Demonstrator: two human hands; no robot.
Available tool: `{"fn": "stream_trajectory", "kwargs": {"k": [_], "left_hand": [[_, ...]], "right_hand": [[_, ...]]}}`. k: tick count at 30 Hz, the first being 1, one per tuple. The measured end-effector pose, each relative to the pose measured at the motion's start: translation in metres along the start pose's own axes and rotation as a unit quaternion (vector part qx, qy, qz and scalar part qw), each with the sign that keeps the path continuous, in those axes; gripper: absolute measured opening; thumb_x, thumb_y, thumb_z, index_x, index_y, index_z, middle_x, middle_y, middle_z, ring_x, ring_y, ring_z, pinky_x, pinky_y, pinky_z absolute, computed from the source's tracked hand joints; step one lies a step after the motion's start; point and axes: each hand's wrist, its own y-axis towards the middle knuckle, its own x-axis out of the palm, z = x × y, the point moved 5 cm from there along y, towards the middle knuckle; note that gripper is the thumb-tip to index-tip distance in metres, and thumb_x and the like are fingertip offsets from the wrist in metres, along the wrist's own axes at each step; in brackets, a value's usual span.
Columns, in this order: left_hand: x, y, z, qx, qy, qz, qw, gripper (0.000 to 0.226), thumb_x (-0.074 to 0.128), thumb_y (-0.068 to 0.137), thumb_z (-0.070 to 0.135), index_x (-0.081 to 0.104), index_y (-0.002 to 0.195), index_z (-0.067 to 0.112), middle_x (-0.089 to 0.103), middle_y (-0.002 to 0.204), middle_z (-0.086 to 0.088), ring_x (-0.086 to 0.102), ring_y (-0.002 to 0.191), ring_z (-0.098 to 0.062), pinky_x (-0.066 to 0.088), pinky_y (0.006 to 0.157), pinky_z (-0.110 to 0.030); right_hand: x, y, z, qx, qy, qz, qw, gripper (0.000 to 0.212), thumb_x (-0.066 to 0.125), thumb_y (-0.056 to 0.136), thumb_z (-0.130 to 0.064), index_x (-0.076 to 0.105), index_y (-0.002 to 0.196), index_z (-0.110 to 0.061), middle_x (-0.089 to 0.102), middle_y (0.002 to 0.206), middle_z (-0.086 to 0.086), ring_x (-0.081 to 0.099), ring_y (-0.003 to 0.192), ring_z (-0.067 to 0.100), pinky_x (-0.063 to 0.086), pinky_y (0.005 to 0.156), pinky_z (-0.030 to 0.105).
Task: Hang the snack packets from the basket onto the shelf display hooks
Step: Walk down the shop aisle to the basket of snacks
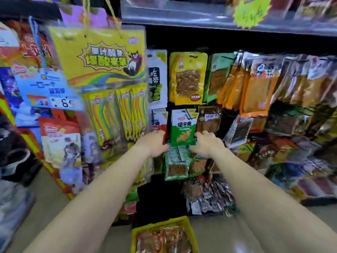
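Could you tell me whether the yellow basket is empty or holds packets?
Not empty. The yellow basket holds several reddish-brown snack packets; the frame cuts off its near end, so how many cannot be told.

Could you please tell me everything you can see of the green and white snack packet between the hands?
The green and white snack packet is a glossy plastic pouch: white top, green body with lettering and an orange picture. It hangs upright in the middle row, under a yellow packet. The left hand and right hand flank its lower corners; the right one meets its edge. Blur hides any grip.
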Motion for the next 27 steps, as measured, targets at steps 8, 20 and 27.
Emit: {"fn": "stream_trajectory", "kwargs": {"k": [8,20,27], "left_hand": [[0.174,0.069,0.005,-0.115,-0.055,-0.099,0.987,0.070,0.052,0.094,0.053,0.033,0.150,0.017,0.037,0.155,-0.012,0.043,0.137,-0.031,0.040,0.108,-0.044],[0.523,0.114,-0.107,-0.145,-0.063,-0.104,0.982,0.066,0.053,0.096,0.050,0.035,0.150,0.017,0.040,0.151,-0.009,0.047,0.132,-0.027,0.044,0.103,-0.036],[0.600,0.048,-0.103,-0.139,-0.076,-0.089,0.983,0.069,0.055,0.095,0.049,0.035,0.150,0.014,0.042,0.149,-0.012,0.047,0.132,-0.030,0.043,0.106,-0.038]], "right_hand": [[0.159,0.091,0.054,-0.055,0.029,-0.130,0.990,0.080,0.054,0.092,-0.060,0.028,0.153,-0.016,0.036,0.151,0.017,0.042,0.132,0.039,0.046,0.100,0.049],[0.526,0.168,0.053,-0.077,0.007,-0.137,0.988,0.076,0.056,0.090,-0.058,0.031,0.151,-0.019,0.038,0.146,0.015,0.044,0.126,0.040,0.047,0.097,0.049],[0.589,0.110,0.049,-0.057,0.035,-0.106,0.992,0.072,0.057,0.090,-0.055,0.034,0.149,-0.020,0.041,0.144,0.013,0.043,0.129,0.039,0.046,0.098,0.049]]}}
